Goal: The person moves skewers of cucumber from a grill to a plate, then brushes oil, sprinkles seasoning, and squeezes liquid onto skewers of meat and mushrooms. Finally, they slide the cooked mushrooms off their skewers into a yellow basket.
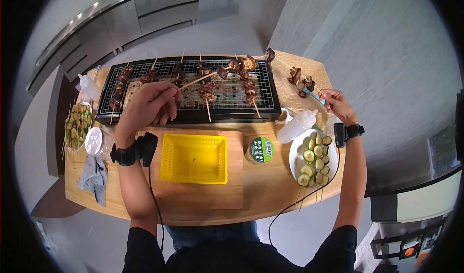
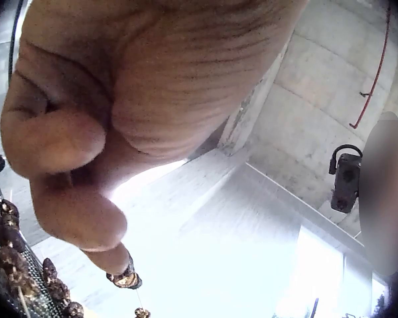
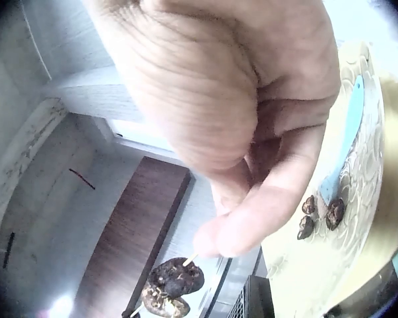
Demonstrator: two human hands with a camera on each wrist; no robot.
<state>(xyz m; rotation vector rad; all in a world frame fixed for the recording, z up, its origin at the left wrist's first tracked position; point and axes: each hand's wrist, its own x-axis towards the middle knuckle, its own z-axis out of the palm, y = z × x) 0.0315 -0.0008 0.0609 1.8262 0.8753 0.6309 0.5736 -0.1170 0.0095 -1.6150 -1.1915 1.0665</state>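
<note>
Over the grill (image 1: 193, 109), my left hand (image 1: 153, 101) pinches the bare end of a wooden skewer (image 1: 197, 81) that slopes up to the right, with browned mushroom pieces (image 1: 249, 63) toward its far end. My right hand (image 1: 339, 105) holds a second skewer of dark mushroom pieces (image 1: 295, 75) between thumb and fingertips, at its near end. The far ends of both skewers come close together near a dark mushroom piece (image 1: 270, 55). In the right wrist view, the thumb and forefinger pinch the stick just behind mushroom pieces (image 3: 174, 278). Several mushroom skewers (image 1: 207, 92) lie across the wire rack.
A yellow basket (image 1: 170, 178) stands on a board. Beside it are a lidded jar (image 1: 260, 150), a squeeze bottle (image 1: 297, 126) and a plate (image 1: 295, 159) of zucchini skewers. Loose mushroom pieces (image 3: 335, 213) lie by a blue-handled brush (image 3: 348, 132). More skewers (image 1: 77, 128) sit at left.
</note>
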